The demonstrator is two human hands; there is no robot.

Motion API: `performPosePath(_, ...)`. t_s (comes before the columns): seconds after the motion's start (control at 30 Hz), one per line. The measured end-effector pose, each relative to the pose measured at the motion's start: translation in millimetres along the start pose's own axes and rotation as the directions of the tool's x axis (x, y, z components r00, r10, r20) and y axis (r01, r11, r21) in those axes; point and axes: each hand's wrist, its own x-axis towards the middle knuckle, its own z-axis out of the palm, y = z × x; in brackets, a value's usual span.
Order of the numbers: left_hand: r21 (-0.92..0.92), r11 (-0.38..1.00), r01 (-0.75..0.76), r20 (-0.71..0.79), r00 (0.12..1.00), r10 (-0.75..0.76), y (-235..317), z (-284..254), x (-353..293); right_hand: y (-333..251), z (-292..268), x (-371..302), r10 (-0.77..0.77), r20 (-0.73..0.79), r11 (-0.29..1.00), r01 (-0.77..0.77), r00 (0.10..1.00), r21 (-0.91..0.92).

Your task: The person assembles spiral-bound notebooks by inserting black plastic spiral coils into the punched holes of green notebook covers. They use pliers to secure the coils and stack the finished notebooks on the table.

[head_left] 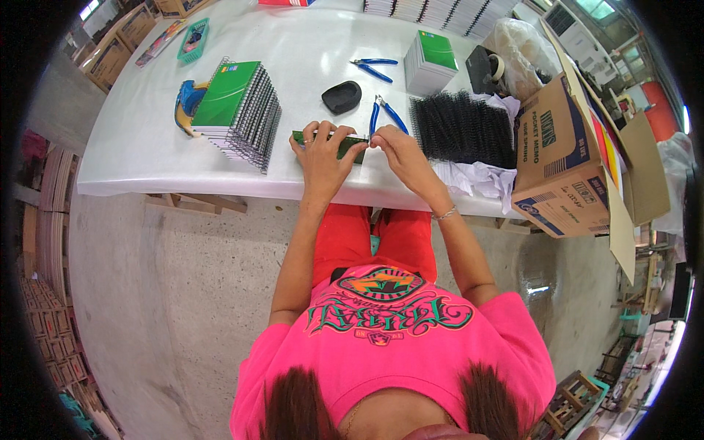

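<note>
A small green-covered notebook (350,146) lies near the table's front edge. My left hand (323,150) rests over it, with the fingers curled across the cover and holding it. At the notebook's right end my right hand (398,152) is closed in a pinch; what lies between its fingertips is too small to make out. Just beyond that hand lie blue-handled cutting pliers (390,114), handles spread. Another blue-handled pair (375,69) lies farther back. Left of it sits a black rounded pad (342,97).
Spiral-bound green notebooks (233,103) form a stack at the left. Unbound notebooks (431,62) stand in a pile at the back. Black coil bindings (463,132) lie on white paper at the right, beside an open cardboard box (557,147). A green basket (193,40) stands far left.
</note>
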Motion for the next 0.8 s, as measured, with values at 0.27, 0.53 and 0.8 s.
performPosePath(0.27,0.004,1.0,0.001,0.034,0.999,-0.001,-1.8,-4.1,-1.6,-12.4,-0.5,9.2,-0.021,-0.008,0.995,0.02,1.0,-0.1)
performPosePath(0.53,-0.243,0.97,0.028,-0.23,0.969,-0.086,-7.5,-5.0,-5.3,-21.6,2.5,11.9,0.041,-0.038,0.997,-0.043,0.998,-0.057)
performPosePath(0.8,-0.404,0.904,0.141,-0.128,0.97,-0.208,-30.3,-4.1,-16.0,10.1,-22.8,36.0,0.091,0.396,0.993,-0.113,0.914,0.033)
